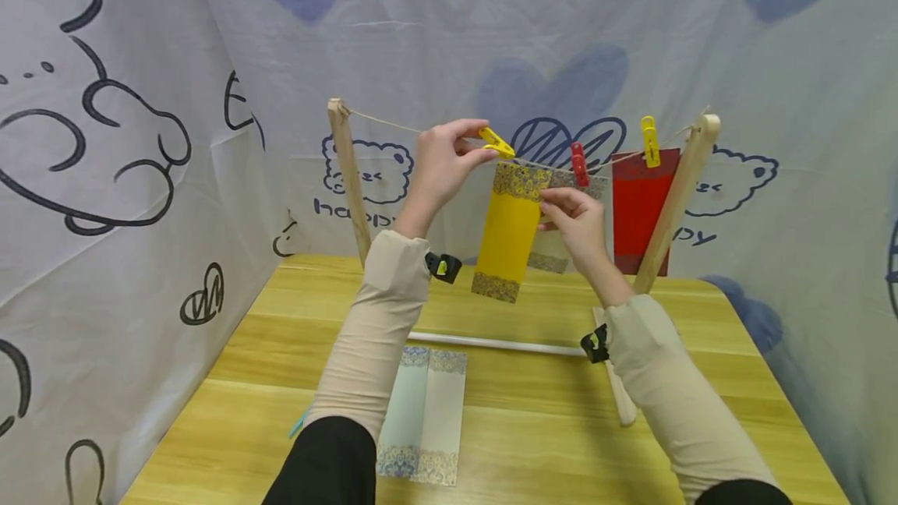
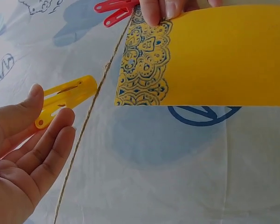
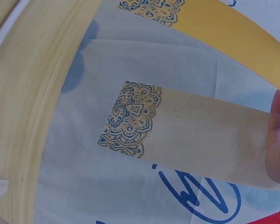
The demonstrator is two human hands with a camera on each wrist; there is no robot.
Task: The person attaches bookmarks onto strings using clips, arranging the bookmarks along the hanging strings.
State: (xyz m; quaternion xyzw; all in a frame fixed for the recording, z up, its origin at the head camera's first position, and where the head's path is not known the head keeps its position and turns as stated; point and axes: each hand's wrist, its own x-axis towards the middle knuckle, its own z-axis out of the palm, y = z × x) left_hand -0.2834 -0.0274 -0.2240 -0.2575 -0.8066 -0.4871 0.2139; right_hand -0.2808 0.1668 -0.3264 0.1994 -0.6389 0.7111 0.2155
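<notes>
My left hand [image 1: 449, 166] pinches a yellow clothespin [image 1: 496, 143] between thumb and fingers. In the left wrist view its tip lies at the thin twine [image 2: 86, 119], apart from the card. With its fingertips, my right hand [image 1: 578, 224] holds the upper right edge of a yellow card [image 1: 508, 228] with patterned bands at its ends. The card's top is close under the twine. Behind hangs a cream card [image 3: 200, 135], with a red clothespin [image 1: 578, 164] at its top. A red card [image 1: 634, 213] hangs further right below another yellow clothespin [image 1: 650, 143].
Wooden posts [image 1: 347, 178] hold the twine at both ends. A white rod [image 1: 498, 344] and a wooden foot [image 1: 620, 396] are low on the table [image 1: 533, 427]. Two pale patterned cards [image 1: 424, 415] lie in front. A small blue strip [image 1: 298, 422] shows beside my left sleeve.
</notes>
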